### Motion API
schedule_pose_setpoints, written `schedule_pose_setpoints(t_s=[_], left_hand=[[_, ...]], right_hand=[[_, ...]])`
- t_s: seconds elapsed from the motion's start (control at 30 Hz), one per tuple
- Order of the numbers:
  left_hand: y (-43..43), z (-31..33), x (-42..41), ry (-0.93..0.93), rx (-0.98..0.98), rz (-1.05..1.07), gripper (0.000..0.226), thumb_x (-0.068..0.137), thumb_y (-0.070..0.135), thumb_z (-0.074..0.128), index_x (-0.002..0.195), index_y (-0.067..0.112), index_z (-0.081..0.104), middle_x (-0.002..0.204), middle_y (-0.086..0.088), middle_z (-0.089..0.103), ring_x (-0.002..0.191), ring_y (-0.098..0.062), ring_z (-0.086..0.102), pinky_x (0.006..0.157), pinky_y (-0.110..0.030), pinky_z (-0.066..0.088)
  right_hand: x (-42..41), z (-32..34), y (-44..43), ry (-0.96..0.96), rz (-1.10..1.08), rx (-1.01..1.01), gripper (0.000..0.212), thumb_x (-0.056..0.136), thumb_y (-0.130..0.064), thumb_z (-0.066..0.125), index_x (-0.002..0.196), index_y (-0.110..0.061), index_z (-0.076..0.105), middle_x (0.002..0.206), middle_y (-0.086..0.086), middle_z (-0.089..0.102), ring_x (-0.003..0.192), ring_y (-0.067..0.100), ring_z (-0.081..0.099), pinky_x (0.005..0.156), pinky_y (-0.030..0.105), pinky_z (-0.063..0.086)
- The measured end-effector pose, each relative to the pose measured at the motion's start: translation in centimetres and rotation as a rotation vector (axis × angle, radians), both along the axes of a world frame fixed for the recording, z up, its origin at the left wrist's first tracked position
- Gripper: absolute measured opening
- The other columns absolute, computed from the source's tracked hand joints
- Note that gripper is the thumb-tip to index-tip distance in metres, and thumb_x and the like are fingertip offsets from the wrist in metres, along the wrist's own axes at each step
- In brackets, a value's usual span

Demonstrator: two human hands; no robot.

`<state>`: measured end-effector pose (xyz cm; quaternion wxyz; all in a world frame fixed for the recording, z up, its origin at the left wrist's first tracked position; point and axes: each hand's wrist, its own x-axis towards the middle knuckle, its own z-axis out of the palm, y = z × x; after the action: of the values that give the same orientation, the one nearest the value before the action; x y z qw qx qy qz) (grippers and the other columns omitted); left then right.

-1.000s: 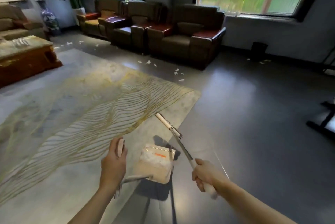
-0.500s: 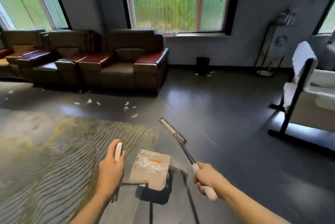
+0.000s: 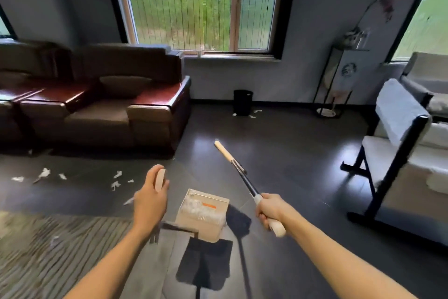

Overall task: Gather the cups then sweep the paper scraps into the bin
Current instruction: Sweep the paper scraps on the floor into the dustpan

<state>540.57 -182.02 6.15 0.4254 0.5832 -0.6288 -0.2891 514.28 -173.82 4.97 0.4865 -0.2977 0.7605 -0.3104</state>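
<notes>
My left hand (image 3: 151, 198) grips the pale handle of a beige dustpan (image 3: 202, 217), which hangs low in front of me with white paper scraps inside. My right hand (image 3: 270, 210) grips the white end of a broom (image 3: 238, 172); its shaft points up and away, head toward the far floor. A black bin (image 3: 243, 102) stands by the far wall under the window, with a few scraps (image 3: 253, 114) at its foot. More paper scraps (image 3: 116, 181) lie on the dark floor to my left, in front of the sofa. No cups are in view.
A brown leather sofa (image 3: 121, 109) fills the left. A patterned rug (image 3: 60, 250) lies at lower left. A white chair with a black frame (image 3: 397, 153) stands on the right, and a thin metal stand (image 3: 335, 85) sits near the far wall.
The view has swung right and moved forward off the rug: the bin and white chair are nearer, and the sofa is now at left. Both hands keep their grips.
</notes>
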Motion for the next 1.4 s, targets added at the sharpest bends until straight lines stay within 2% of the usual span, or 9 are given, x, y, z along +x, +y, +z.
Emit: schedule_pose_setpoints(t_s=[0.1, 0.27, 0.5, 0.6, 0.77, 0.93, 1.07, 1.2, 1.4], left_hand=[[-8.9, 0.1, -4.2, -0.011, -0.017, -0.072, 0.031, 0.095, 0.019, 0.053, 0.125, 0.025, 0.049, 0.087, -0.007, 0.062, 0.065, -0.025, 0.059, 0.059, -0.042, 0.054], [-22.7, 1.6, -11.5, -0.059, -0.035, -0.13, 0.03, 0.095, 0.021, 0.054, 0.125, 0.025, 0.05, 0.084, 0.0, 0.06, 0.06, -0.01, 0.055, 0.048, -0.02, 0.04], [-40.7, -0.2, -22.4, -0.081, 0.017, -0.195, 0.028, 0.094, 0.025, 0.053, 0.119, 0.035, 0.047, 0.078, -0.003, 0.062, 0.062, -0.019, 0.06, 0.056, -0.034, 0.05], [-48.7, -0.8, -28.1, -0.07, 0.017, -0.189, 0.027, 0.094, 0.025, 0.054, 0.117, 0.036, 0.048, 0.079, -0.005, 0.063, 0.061, -0.019, 0.06, 0.056, -0.033, 0.048], [-61.2, 0.5, -35.6, -0.052, -0.008, -0.154, 0.025, 0.092, 0.024, 0.055, 0.108, 0.042, 0.047, 0.082, -0.001, 0.064, 0.06, -0.024, 0.06, 0.06, -0.041, 0.053], [-73.4, 1.7, -40.9, -0.033, -0.022, -0.112, 0.028, 0.092, 0.025, 0.054, 0.113, 0.042, 0.046, 0.083, -0.004, 0.063, 0.065, -0.028, 0.06, 0.066, -0.044, 0.055], [-85.3, 2.4, -45.9, -0.039, -0.102, -0.163, 0.029, 0.092, 0.026, 0.056, 0.109, 0.047, 0.046, 0.074, 0.001, 0.063, 0.051, -0.018, 0.06, 0.049, -0.031, 0.051], [-96.1, 3.3, -51.1, -0.054, -0.159, -0.256, 0.031, 0.092, 0.023, 0.056, 0.111, 0.045, 0.046, 0.078, 0.008, 0.063, 0.063, -0.009, 0.061, 0.056, -0.024, 0.045], [-109.0, 7.4, -59.1, -0.217, -0.321, -0.339, 0.034, 0.095, 0.02, 0.049, 0.124, 0.035, 0.04, 0.097, -0.012, 0.069, 0.092, -0.03, 0.065, 0.079, -0.038, 0.048]], right_hand=[[-3.6, 0.3, -8.0, 0.019, -0.034, -0.014, 0.03, 0.082, 0.004, 0.042, 0.105, -0.011, 0.055, 0.06, 0.007, 0.053, 0.037, 0.011, 0.043, 0.039, 0.019, 0.037], [-9.6, 1.7, -19.4, -0.003, -0.114, -0.008, 0.021, 0.082, 0.005, 0.04, 0.085, -0.013, 0.05, 0.057, 0.006, 0.049, 0.038, 0.011, 0.04, 0.038, 0.018, 0.035], [-20.3, 0.5, -34.7, -0.097, -0.214, -0.024, 0.047, 0.083, 0.008, 0.043, 0.129, -0.003, 0.044, 0.063, 0.006, 0.048, 0.04, 0.009, 0.038, 0.037, 0.016, 0.034], [-26.4, 0.3, -42.5, -0.18, -0.255, -0.012, 0.04, 0.083, 0.007, 0.044, 0.116, -0.011, 0.055, 0.058, 0.004, 0.047, 0.037, 0.008, 0.04, 0.037, 0.016, 0.033], [-35.5, 1.5, -55.8, -0.187, -0.287, 0.013, 0.035, 0.082, 0.009, 0.042, 0.109, -0.011, 0.052, 0.059, 0.005, 0.047, 0.033, 0.008, 0.04, 0.036, 0.015, 0.033], [-42.1, 2.6, -67.3, -0.181, -0.311, 0.032, 0.025, 0.081, 0.008, 0.041, 0.081, -0.017, 0.048, 0.055, 0.003, 0.043, 0.033, 0.007, 0.039, 0.036, 0.014, 0.032], [-46.8, 2.3, -76.2, -0.234, -0.344, 0.03, 0.024, 0.082, 0.009, 0.042, 0.087, -0.013, 0.051, 0.057, 0.003, 0.042, 0.032, 0.006, 0.04, 0.034, 0.013, 0.032], [-50.2, 1.9, -84.3, -0.277, -0.424, 0.016, 0.024, 0.082, 0.01, 0.041, 0.088, -0.012, 0.051, 0.054, 0.002, 0.041, 0.032, 0.006, 0.039, 0.033, 0.013, 0.031], [-54.3, 2.1, -94.2, -0.329, -0.54, -0.009, 0.022, 0.082, 0.008, 0.039, 0.083, -0.009, 0.052, 0.057, 0.004, 0.042, 0.031, 0.007, 0.038, 0.033, 0.013, 0.03]])
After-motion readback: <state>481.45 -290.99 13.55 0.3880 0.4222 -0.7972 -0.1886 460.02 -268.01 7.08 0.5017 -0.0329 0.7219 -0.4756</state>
